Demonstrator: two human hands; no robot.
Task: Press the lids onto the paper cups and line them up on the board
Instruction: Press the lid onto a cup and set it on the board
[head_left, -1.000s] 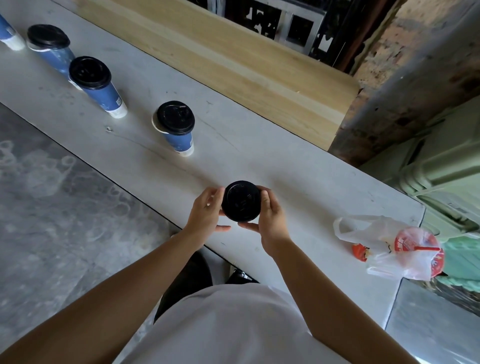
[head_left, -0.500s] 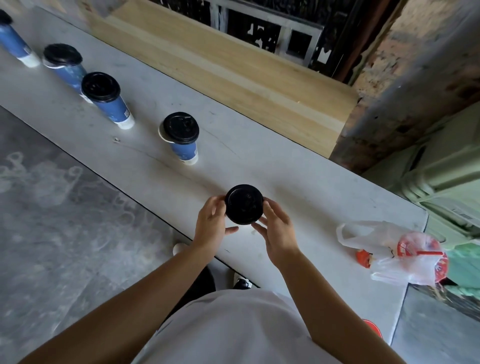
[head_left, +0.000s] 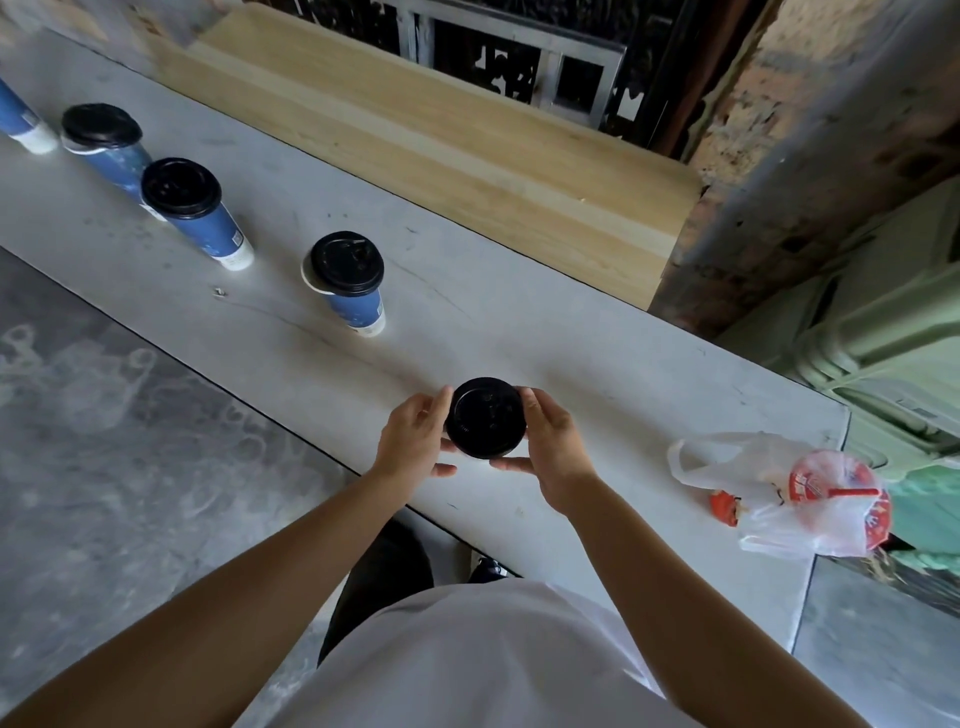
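Hands have stayed cupped around the same black lid as half a second ago, over the grey worktop near its front edge. The round lid hides any cup under it. Left hand and right hand, half curled, grip its rim from either side. Three blue lidded cups, nearest, stand in a row farther left.

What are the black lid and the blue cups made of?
The black lid between the left hand and right hand looks like thin moulded plastic, with a slight sheen. The nearest blue cup looks like matte printed paper, with a white base.
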